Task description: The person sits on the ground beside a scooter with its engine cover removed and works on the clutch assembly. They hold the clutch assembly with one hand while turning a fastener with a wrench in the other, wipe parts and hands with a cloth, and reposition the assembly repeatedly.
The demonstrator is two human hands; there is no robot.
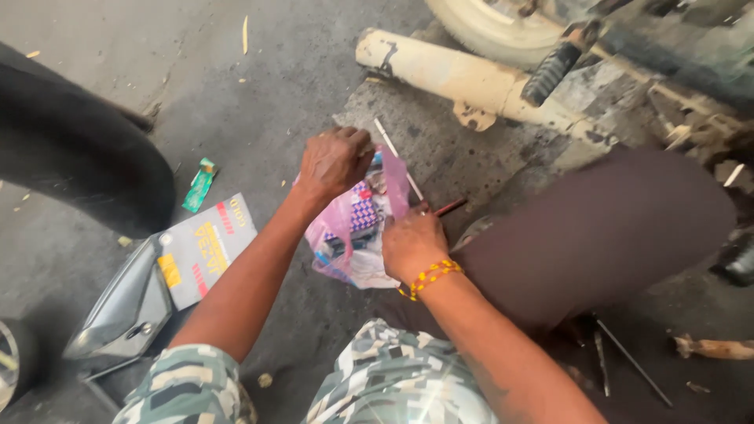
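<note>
Grimy concrete floor [259, 118] carries a pink plastic bag [353, 235] of small packets, the left hand [334, 161] clenched on its upper edge and the right hand [412, 243] pinching its side, so spreading the mouth evenly with both grips should keep the contents from spilling.

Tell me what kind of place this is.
Likely a roadside motorcycle repair spot. A tyre and a rusty cream exhaust pipe lie on the oil-stained concrete ground, with a grey body panel nearby. The left hand and right hand hold a pink plastic bag.
</note>
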